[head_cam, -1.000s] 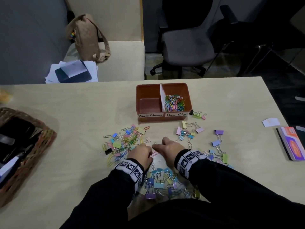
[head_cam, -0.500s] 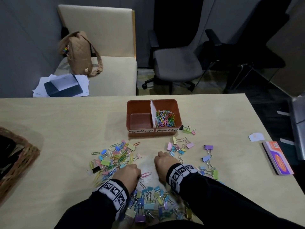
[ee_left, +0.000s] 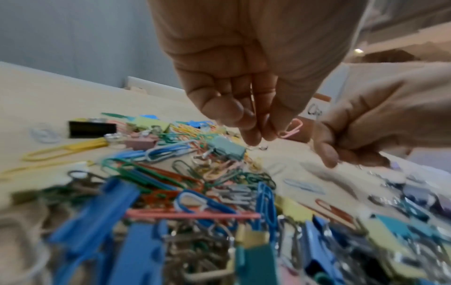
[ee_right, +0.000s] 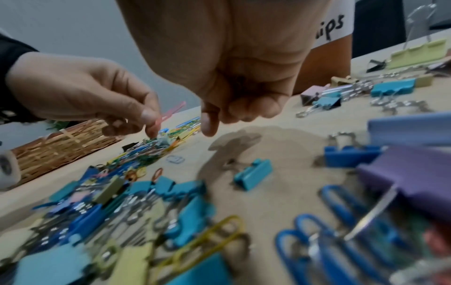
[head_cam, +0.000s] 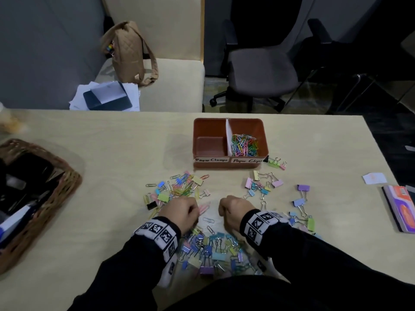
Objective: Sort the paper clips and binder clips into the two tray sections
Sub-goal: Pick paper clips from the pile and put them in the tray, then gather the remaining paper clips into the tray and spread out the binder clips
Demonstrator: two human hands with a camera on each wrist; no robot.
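The brown two-section tray (head_cam: 231, 163) stands mid-table. Its left section, labelled for clamps, is empty, and its right section holds coloured paper clips (head_cam: 244, 144). My left hand (head_cam: 179, 213) pinches a pink paper clip (head_cam: 204, 208) just above the table; the clip also shows in the wrist views (ee_left: 291, 128) (ee_right: 171, 112). My right hand (head_cam: 232, 209) hovers beside it with fingers curled (ee_right: 244, 110), and nothing shows in it. A mixed pile of clips (head_cam: 179, 189) lies ahead of the left hand. Binder clips (head_cam: 211, 250) are heaped between my wrists.
More binder clips (head_cam: 262, 185) are scattered to the right of the hands and by the tray's right corner. A wicker basket (head_cam: 67, 182) sits at the table's left edge. A notebook (head_cam: 402, 212) and a paper scrap (head_cam: 374, 178) lie at the right edge.
My left hand has picked up the pink paper clip that lay on the table between the hands. Both hands stay close together, and the head view has tilted up.
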